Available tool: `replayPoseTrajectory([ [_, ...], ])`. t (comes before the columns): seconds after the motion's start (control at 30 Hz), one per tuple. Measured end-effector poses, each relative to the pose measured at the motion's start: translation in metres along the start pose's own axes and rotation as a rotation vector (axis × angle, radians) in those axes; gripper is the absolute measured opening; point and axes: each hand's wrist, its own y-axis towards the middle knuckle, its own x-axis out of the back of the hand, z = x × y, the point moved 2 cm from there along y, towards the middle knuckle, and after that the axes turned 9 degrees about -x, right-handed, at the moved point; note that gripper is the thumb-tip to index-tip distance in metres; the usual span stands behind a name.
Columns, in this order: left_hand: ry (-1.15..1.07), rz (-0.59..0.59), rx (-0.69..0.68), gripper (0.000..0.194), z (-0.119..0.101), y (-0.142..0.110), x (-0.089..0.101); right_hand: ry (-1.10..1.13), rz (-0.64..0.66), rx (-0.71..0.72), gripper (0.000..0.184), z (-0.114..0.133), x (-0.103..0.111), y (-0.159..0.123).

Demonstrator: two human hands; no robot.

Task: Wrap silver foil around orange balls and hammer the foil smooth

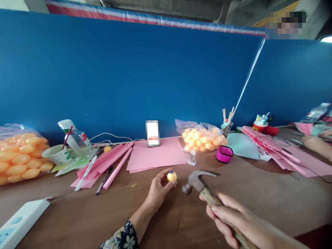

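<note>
My left hand (pixel 160 186) pinches a small yellow ball (pixel 171 176) between thumb and fingers, just above or on the brown tabletop (pixel 181 221). A dark patch shows on the ball's top; I cannot make out what it is. To the right, my right hand (pixel 230 216) is wrapped round the wooden handle of a claw hammer (pixel 197 180). The hammer's striking face points left toward the ball, with a gap between them. Its claw reaches out to the right.
Bags of orange balls (pixel 23 157) (pixel 203 138) stand left and centre back. Pink paper sheets (pixel 158 154), pink strips (pixel 118 166), a phone (pixel 153 133), a magenta band (pixel 224 154), a cup (pixel 58 154), and a power strip (pixel 24 221) lie around. Another person's hand (pixel 315 145) shows far right.
</note>
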Motion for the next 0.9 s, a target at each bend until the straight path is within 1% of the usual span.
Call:
replayPoseTrajectory([
  [0.17, 0.038, 0.022, -0.009, 0.057, 0.005, 0.0, -0.001, -0.13, -0.031, 0.114, 0.029, 0.005, -0.008, 0.009],
  [0.33, 0.09, 0.082, -0.078, 0.05, 0.008, 0.0, 0.0, -0.151, 0.046, 0.186, 0.025, 0.012, -0.018, 0.017],
  [0.43, 0.082, 0.126, -0.105, 0.049, 0.008, 0.0, 0.0, -0.171, 0.07, 0.185, 0.023, 0.013, -0.021, 0.023],
  [0.6, 0.031, 0.095, -0.112, 0.049, 0.009, 0.001, 0.001, -0.165, 0.043, 0.224, 0.025, 0.019, -0.02, 0.022],
  [0.67, 0.024, 0.1, -0.12, 0.048, 0.01, 0.001, 0.001, -0.174, 0.028, 0.233, 0.026, 0.02, -0.02, 0.021],
  [0.8, 0.027, 0.141, -0.111, 0.051, 0.011, 0.0, 0.0, -0.202, 0.073, 0.186, 0.025, 0.018, -0.022, 0.022],
  [0.9, 0.038, 0.121, -0.109, 0.049, 0.011, 0.0, 0.0, -0.186, 0.071, 0.2, 0.025, 0.021, -0.021, 0.02],
])
